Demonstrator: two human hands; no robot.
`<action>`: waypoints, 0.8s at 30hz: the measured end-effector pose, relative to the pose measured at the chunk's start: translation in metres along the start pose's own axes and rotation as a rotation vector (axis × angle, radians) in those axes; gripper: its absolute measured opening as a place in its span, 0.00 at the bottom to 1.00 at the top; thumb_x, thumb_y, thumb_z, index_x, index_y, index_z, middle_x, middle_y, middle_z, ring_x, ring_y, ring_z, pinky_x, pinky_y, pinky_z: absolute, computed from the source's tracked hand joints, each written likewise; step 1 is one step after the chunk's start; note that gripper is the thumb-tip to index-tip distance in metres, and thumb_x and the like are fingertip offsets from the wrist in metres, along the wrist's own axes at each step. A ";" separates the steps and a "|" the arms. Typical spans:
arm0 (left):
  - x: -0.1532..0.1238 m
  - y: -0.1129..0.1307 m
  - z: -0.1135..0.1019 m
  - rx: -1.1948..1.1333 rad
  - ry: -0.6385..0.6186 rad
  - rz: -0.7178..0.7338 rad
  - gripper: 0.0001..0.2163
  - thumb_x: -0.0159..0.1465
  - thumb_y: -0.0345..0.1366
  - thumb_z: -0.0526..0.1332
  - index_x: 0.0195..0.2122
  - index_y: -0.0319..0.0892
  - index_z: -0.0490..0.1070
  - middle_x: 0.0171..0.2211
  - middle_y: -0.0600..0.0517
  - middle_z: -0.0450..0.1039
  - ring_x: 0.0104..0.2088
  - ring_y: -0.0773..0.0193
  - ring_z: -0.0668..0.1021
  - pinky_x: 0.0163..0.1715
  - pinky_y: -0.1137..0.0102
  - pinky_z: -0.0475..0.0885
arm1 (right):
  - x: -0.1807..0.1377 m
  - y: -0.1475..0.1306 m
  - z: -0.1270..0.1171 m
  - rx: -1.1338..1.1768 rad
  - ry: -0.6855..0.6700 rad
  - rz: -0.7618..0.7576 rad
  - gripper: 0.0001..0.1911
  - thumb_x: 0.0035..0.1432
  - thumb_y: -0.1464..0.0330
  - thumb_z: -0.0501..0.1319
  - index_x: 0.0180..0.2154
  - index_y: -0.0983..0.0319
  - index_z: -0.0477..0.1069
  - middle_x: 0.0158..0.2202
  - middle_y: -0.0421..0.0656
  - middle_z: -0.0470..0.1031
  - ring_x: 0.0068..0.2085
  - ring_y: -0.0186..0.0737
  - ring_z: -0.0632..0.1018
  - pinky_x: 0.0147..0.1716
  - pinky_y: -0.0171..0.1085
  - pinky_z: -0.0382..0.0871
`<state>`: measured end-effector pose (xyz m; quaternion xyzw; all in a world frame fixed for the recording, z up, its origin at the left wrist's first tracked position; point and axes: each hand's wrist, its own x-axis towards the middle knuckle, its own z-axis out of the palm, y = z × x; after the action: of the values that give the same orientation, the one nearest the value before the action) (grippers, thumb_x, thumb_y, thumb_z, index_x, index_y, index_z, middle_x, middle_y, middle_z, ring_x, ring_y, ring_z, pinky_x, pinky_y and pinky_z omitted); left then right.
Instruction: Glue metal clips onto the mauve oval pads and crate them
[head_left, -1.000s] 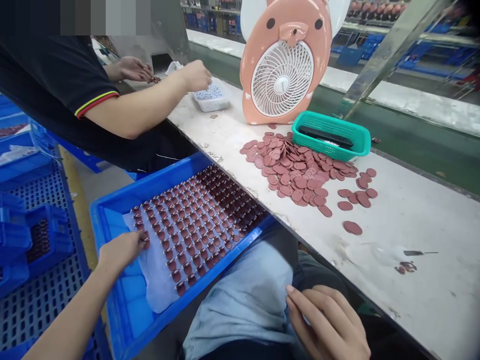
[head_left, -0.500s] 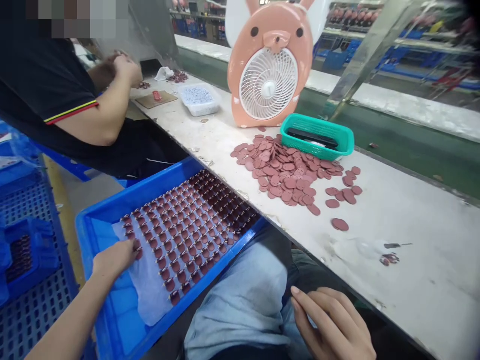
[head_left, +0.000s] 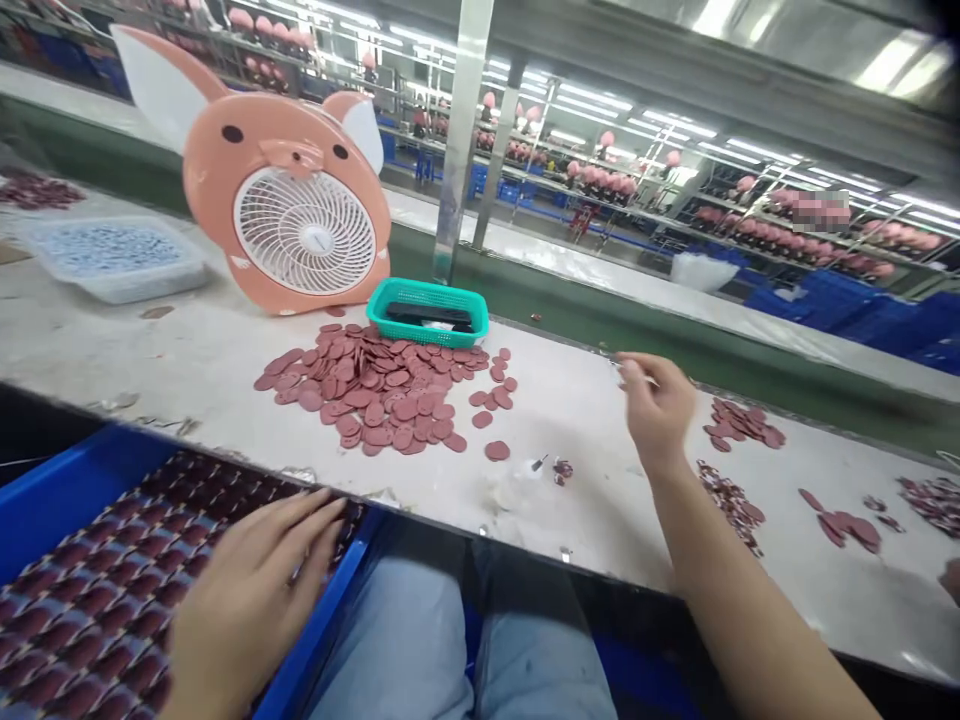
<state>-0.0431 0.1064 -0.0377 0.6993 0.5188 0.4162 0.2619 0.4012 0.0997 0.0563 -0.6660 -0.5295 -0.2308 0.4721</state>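
Resting flat and open on rowed dark-red pieces in the blue tray, near-left of the green basket, the left hand; right hand hovers right of the basket, fingers curled, grip unreadable, nearer the disc pile heaped just before the basket on the worktop.

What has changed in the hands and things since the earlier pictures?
The right hand rose from the lap and reaches over the table. The left hand moved right across the tray and lies flat on its pieces. The view turned right. The disc pile, fan and basket stayed in place.
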 end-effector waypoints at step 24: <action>0.087 0.087 0.096 0.313 -0.176 0.279 0.05 0.66 0.33 0.63 0.39 0.45 0.80 0.47 0.47 0.80 0.50 0.45 0.76 0.50 0.48 0.66 | 0.086 0.091 0.146 -0.234 -0.735 0.293 0.13 0.68 0.62 0.62 0.49 0.63 0.73 0.50 0.46 0.75 0.48 0.43 0.78 0.49 0.48 0.75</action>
<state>0.0934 0.1663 0.0088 0.8300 0.4505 0.3001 0.1347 0.4859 0.2698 0.0251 -0.8216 -0.5326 0.0337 0.2006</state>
